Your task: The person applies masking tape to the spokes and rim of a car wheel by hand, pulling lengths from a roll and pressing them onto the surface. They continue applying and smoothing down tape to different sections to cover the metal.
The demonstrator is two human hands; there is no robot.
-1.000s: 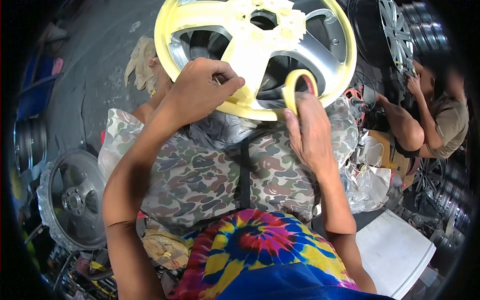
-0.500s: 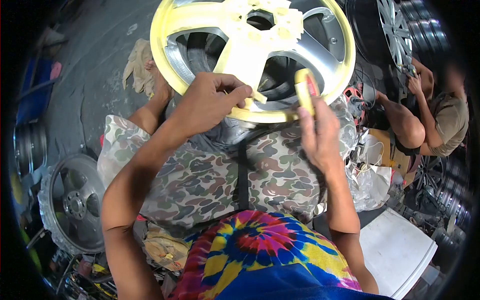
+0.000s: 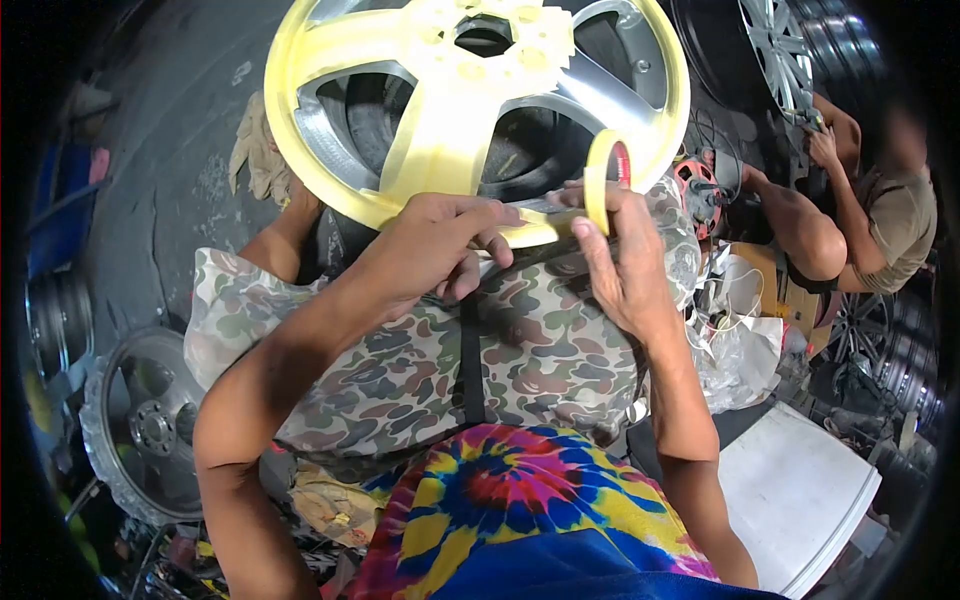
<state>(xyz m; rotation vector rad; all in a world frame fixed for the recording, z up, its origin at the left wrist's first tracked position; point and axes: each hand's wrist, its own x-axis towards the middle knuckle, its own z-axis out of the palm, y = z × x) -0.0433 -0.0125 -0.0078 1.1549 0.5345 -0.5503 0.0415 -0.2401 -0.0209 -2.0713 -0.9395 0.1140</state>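
A spoked wheel rim (image 3: 440,150) lies tilted in front of me, its lip, hub and several spokes covered with pale yellow masking tape. Bare silver metal shows on some spoke sides. My right hand (image 3: 632,262) grips a roll of masking tape (image 3: 597,178), held on edge with its red inner core showing, at the rim's near right lip. A strip of tape (image 3: 535,232) runs between the roll and my left hand along the near lip. My left hand (image 3: 437,248) has its fingers curled over the strip at that lip; its thumb is partly hidden.
A camouflage cloth (image 3: 400,360) covers my lap below the rim. At right, a person (image 3: 890,220) sits handling another wheel (image 3: 778,55). A red-and-black power tool (image 3: 697,190) and a white panel (image 3: 795,490) lie on the right. Another wheel (image 3: 150,425) stands at left.
The rim has shifted left and slightly up in view. My left hand has come down to the near lip with the tape's end; the roll, blurred before, is now steadier beside the lip.
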